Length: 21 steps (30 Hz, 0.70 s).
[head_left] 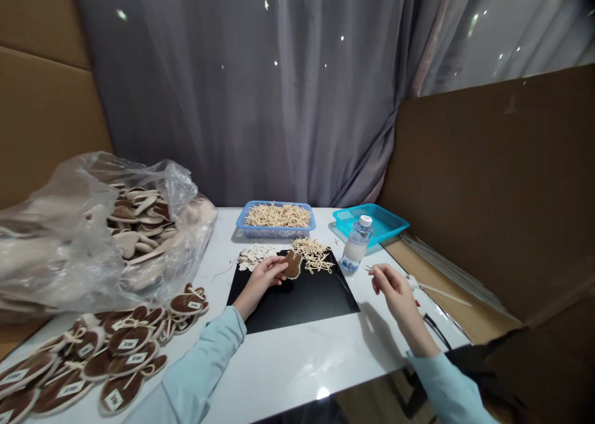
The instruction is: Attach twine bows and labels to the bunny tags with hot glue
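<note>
Left hand [264, 276] pinches brown patch [293, 265]: looks light, soft; edge good to grip. Right hand [394, 289] half curled; can't tell if holding anything.

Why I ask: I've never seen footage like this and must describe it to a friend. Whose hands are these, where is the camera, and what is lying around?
There is no robot: these are a person's bare hands, seen by one camera on their head, looking forward and down. The left hand holds a brown fuzzy piece over a black mat. The right hand has something thin at its fingertips, too small to identify. On the white table are pale cord loops, a bottle, two baskets and, at left, labelled brown pieces beside a plastic bag.
</note>
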Available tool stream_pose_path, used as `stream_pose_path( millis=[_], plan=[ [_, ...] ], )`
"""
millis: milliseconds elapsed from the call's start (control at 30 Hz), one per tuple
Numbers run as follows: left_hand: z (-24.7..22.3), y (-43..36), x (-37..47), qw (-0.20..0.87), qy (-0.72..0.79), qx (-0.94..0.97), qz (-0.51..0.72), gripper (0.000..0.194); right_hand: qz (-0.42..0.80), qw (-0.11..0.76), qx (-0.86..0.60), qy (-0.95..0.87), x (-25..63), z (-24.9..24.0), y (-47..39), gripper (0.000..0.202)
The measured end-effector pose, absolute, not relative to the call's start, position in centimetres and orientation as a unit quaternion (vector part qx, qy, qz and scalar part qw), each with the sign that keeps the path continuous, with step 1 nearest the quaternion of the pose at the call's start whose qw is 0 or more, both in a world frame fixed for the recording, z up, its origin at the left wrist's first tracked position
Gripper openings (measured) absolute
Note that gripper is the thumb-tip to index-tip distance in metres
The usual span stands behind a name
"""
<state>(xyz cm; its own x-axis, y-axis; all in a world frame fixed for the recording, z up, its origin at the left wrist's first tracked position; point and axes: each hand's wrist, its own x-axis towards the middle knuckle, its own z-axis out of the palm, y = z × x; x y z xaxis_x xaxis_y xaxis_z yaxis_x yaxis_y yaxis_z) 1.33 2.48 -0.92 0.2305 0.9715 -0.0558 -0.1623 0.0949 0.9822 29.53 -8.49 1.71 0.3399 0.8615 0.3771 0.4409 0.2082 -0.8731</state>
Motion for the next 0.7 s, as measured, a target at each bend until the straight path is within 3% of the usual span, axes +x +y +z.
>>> stream_pose_path(
  millis=[233,467,700],
  plan=[
    [-1.5,2.7,1.3,0.617,0.406,0.501,0.451,0.032,0.353,0.744,-0.461,-0.331,24.8,1.7,-12.1,0.024],
    [-1.2,2.3,1.4,0.625,0.39,0.525,0.426,0.034,0.481,0.733,-0.408,-0.257,22.4,1.1,-14.7,0.016],
    [0.3,-2.2,6.0,0.653,0.317,0.614,0.31,0.038,0.529,0.767,-0.336,-0.139,22.5,0.7,-17.0,0.016]
  ],
)
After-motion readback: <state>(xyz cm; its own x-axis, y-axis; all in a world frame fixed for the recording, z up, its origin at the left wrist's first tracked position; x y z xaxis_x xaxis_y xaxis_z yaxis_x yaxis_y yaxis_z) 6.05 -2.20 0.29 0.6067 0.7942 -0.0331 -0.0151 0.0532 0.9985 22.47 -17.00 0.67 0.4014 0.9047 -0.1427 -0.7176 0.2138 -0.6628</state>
